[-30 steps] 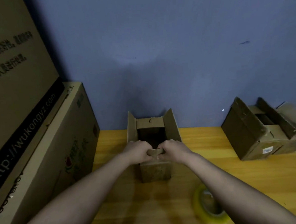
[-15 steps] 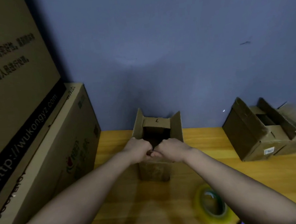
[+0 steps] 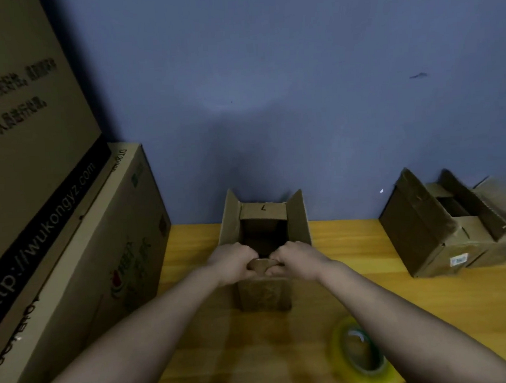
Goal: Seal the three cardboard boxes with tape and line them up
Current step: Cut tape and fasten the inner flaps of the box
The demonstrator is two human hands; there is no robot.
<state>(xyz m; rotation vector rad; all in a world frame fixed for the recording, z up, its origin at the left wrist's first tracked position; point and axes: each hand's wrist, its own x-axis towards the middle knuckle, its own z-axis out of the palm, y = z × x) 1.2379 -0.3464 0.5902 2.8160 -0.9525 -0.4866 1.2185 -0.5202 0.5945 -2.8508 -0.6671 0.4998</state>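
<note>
Mid-table (image 3: pixel 352 244), both hands, left (image 3: pixel 235 265) and right (image 3: pixel 294 260), curled round near flap (image 3: pixel 260 266) of open box (image 3: pixel 263 235); inside dark, seemingly empty. Second box (image 3: pixel 444 233) open at right, partly cut off. Tape (image 3: pixel 360 350) blurred beside right forearm.

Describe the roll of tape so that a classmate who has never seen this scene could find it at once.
Start at the yellow wooden table against the blue wall. The roll of tape lies flat near its front edge, just under the right forearm. It is the only round, yellowish, see-through thing there; everything else is brown cardboard.
</note>
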